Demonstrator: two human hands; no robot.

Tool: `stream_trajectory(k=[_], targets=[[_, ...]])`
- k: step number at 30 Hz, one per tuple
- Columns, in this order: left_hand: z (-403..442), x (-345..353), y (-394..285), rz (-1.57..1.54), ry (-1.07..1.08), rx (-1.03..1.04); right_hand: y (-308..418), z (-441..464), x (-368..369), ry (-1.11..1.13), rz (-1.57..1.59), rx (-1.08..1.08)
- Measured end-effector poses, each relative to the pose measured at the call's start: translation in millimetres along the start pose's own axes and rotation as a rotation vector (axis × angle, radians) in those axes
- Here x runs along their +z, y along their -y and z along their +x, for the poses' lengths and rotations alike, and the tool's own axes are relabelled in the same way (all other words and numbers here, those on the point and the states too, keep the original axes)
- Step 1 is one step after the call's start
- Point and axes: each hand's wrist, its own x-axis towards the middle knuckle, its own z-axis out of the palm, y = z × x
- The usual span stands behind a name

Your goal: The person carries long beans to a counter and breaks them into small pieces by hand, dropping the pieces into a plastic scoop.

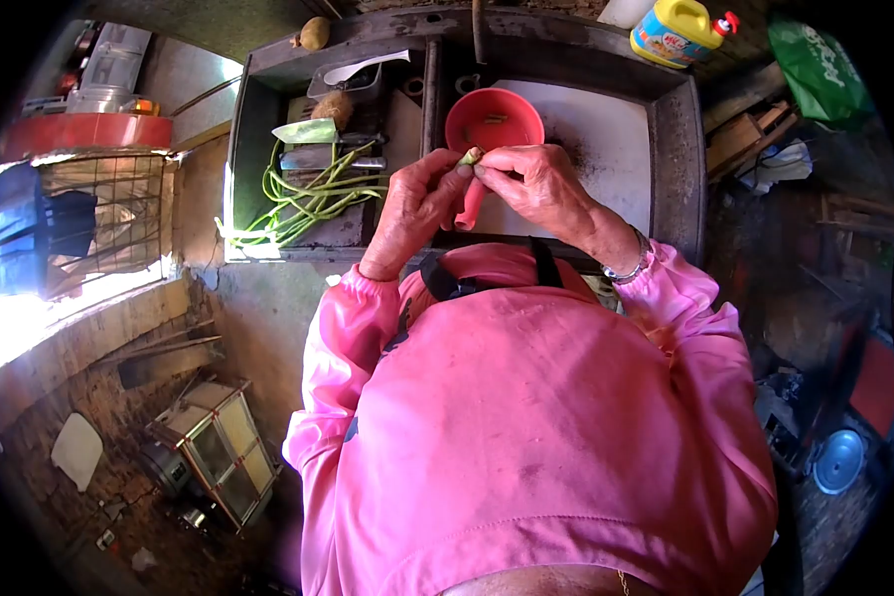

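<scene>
Both hands meet near the front edge of a pink bowl with a handle. Between their fingertips is a short green bean piece. My left hand pinches it from the left side. From the right, my right hand grips it with thumb and forefinger closed. A few green pieces lie inside the bowl. Long green beans are heaped in the left compartment, beside a knife and a second blade partly under them.
A dark-framed double sink surrounds the work. A white spoon rests on a tray at the back left. The yellow bottle stands behind the right compartment, near a green bag.
</scene>
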Motion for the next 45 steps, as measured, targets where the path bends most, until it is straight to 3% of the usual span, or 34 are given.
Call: stream_trajectory(k=[3,6,10,24,27,32,33,35,41,44,45], targets=[[2,1,9,0.157,-0.036,0.067,1,-2,2,0.052,0.033,0.102],[-1,6,1,0.039,-0.016,0.017,-6,-12,12,0.157,0.268,0.199],[-3,5,-1,0.027,0.009,-0.063,0,-18,4,0.244,0.300,0.296],[-2,4,-4,-0.032,0.124,0.060,15,-15,-17,0.257,0.449,0.372],[-7,1,-21,-0.118,0.131,-0.073,16,-16,-21,0.240,0.578,0.484],[3,4,-5,-0.187,0.050,-0.078,14,-24,-5,0.283,0.672,0.580],[7,4,-4,-0.206,0.027,-0.073,15,-25,-2,0.325,0.632,0.557],[18,4,-12,-0.262,0.004,-0.064,-26,-43,26,0.274,0.477,0.302],[62,-2,-8,-0.411,-0.078,-0.027,-76,-81,2,0.354,-0.001,0.430],[81,-12,4,-0.558,0.083,-0.117,-139,-132,-6,0.368,-0.603,0.347],[84,-13,7,-0.597,0.132,-0.138,-148,-140,-11,0.353,-0.583,0.326]])
